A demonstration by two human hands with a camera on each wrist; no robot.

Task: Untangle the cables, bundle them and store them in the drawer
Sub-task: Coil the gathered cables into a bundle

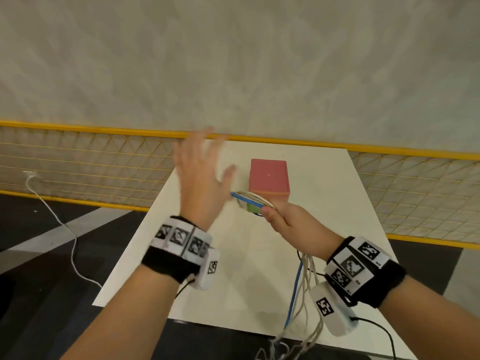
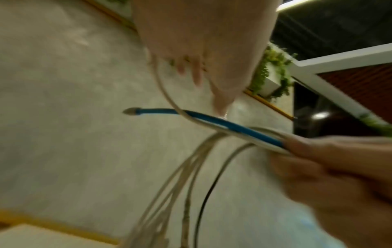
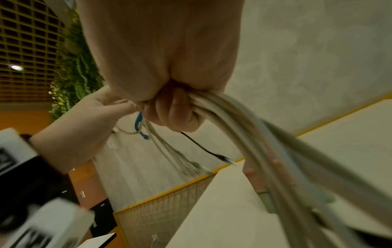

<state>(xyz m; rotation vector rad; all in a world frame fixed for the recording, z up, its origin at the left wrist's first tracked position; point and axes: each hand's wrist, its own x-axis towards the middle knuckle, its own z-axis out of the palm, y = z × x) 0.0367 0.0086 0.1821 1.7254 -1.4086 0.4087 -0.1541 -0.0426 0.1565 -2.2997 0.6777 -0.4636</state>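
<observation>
Gripping the cable bundle point(image 1: 253, 200) above the white table point(image 1: 228, 268), right hand point(image 1: 291, 222) is clenched round it; loose ends hang off the near edge, cut off. Left hand point(image 1: 201, 178) blurred, fingers spread, empty. Pink drawer box point(image 1: 268, 179) behind, front hidden.

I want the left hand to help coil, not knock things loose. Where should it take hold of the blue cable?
Probably the free end of the blue cable that sticks out leftward past the right hand. Come from the left with the open left hand and pinch just behind the plug tip; that stretch is bare, while the rest is packed among the grey cables.
</observation>
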